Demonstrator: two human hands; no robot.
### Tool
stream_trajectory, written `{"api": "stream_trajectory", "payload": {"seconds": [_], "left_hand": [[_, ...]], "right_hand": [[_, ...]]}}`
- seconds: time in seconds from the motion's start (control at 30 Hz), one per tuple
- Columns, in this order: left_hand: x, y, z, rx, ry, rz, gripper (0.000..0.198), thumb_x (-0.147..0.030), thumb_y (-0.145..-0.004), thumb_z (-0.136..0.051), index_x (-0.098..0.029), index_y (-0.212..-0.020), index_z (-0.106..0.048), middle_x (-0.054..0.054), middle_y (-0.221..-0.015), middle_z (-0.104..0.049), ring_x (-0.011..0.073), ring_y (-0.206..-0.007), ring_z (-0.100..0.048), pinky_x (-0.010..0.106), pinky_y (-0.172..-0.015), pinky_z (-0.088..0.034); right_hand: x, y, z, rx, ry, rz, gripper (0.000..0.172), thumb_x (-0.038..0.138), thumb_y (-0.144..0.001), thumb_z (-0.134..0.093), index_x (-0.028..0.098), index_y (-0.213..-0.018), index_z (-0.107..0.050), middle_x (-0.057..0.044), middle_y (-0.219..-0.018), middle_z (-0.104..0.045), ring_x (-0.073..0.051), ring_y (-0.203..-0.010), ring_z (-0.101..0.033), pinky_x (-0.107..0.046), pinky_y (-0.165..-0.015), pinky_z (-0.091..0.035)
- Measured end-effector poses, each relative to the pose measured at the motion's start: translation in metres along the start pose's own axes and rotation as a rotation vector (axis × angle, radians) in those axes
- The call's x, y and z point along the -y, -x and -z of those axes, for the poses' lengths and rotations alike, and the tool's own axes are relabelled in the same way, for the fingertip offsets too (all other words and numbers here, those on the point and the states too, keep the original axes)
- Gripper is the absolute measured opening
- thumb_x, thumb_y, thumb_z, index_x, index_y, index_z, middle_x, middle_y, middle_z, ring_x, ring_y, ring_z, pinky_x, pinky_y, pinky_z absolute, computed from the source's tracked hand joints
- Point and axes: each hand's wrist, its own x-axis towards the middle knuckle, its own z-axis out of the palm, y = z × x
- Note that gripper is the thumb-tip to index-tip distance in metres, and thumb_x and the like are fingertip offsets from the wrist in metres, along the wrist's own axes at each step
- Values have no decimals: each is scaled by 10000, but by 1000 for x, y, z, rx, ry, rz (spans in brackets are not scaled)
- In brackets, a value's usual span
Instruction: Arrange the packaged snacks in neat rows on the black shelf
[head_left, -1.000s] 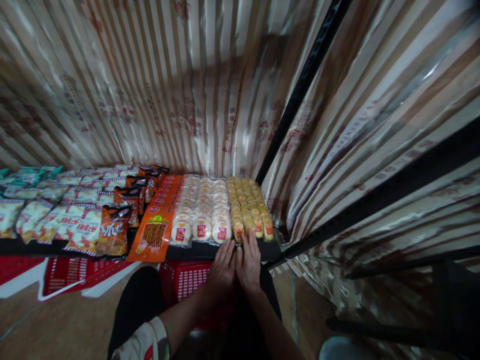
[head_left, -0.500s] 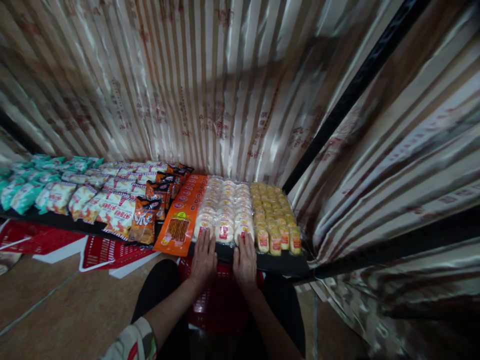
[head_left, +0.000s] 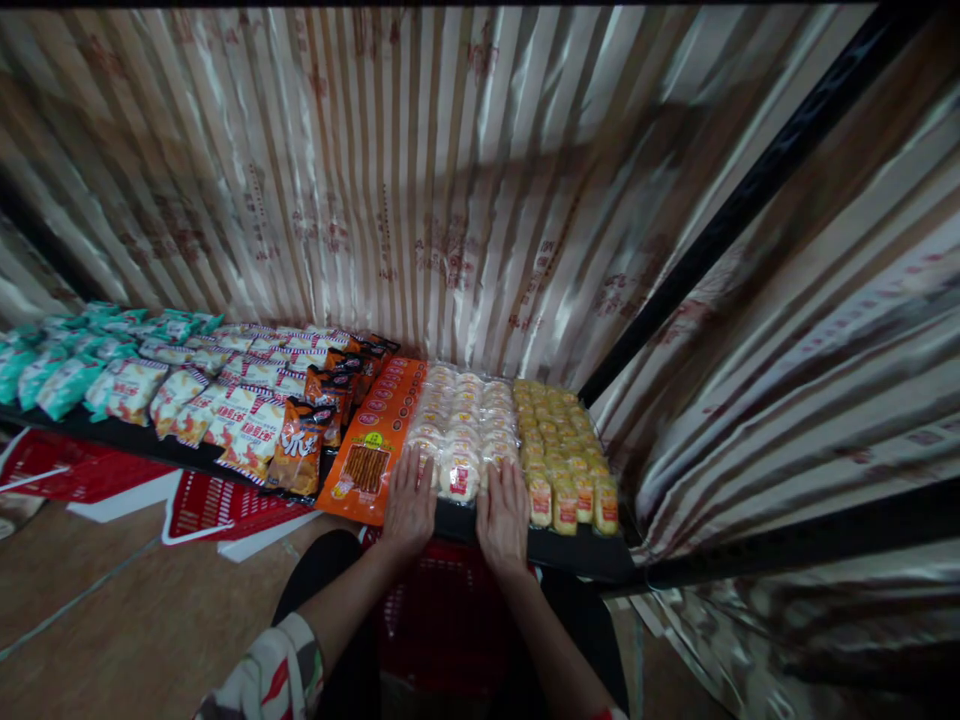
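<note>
Rows of white round snacks in clear wrappers (head_left: pixel 460 474) lie on a low black shelf (head_left: pixel 577 548). My left hand (head_left: pixel 410 508) rests with its fingers stretched out on the front of the left row, close to an orange snack bag (head_left: pixel 366 462). On the front of the right row lies my right hand (head_left: pixel 504 512), its fingers also stretched out flat. Neither hand is wrapped round anything. Just right of the white rows stand small yellow wrapped snacks (head_left: pixel 564 455). The fingers hide part of the front wrappers.
Left along the shelf lie brown-orange bags (head_left: pixel 298 445), white snack bags (head_left: pixel 244 428) and teal bags (head_left: pixel 69 385). Red baskets (head_left: pixel 225 508) stand below on the tiled floor. Striped shiny sheeting (head_left: pixel 450 200) hangs behind, with a black post (head_left: pixel 720 210) at the right.
The view has shifted, so the shelf appears slightly lower and further right. Both hands stay at the front of the white rows, the right fingers now lying flatter over the wrappers.
</note>
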Motion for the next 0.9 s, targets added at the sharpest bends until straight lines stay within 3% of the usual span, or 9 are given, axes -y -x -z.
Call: {"api": "stream_trajectory", "payload": {"seconds": [0.17,0.4,0.57,0.8,0.9], "left_hand": [[5,-19,-9,20,-46,5,518,-217,-879,-432,-138,-1381,-334,150,-1485,-251,300,-1385,-155,505,-1063,-304],[3,-16,-24,5,-48,-38,524,-248,-872,-456,-89,-1361,-356,195,-1459,-288,315,-1374,-186,503,-1059,-304],[2,-17,-21,29,-32,-34,503,-261,-878,-443,-75,-1343,-390,212,-1440,-315,329,-1367,-199,509,-1057,-302],[1,-16,-16,1,-3,-41,598,-241,-881,-425,-145,-1434,-219,145,-1487,-237,291,-1386,-144,509,-1084,-265],[-1,-10,-12,35,-9,-84,602,-260,-876,-436,-148,-1430,-231,141,-1489,-236,288,-1387,-144,507,-1093,-244]], "right_hand": [[-7,-5,-10,-4,66,20,456,269,-932,-332,145,-1369,-370,-157,-1454,-323,-276,-1367,-214,-504,-1036,-287],[-6,-2,-17,29,124,25,475,261,-927,-345,127,-1382,-353,-166,-1445,-337,-276,-1357,-243,-498,-1046,-267],[-5,-3,-15,38,128,26,470,258,-926,-345,101,-1368,-376,-185,-1427,-362,-282,-1349,-262,-504,-1045,-271],[-3,-3,-12,29,103,18,472,262,-935,-337,124,-1386,-354,-174,-1458,-308,-277,-1368,-222,-501,-1045,-282],[-3,-2,-10,38,82,9,488,268,-938,-321,144,-1410,-310,-164,-1470,-287,-272,-1380,-189,-513,-1052,-271]]}}
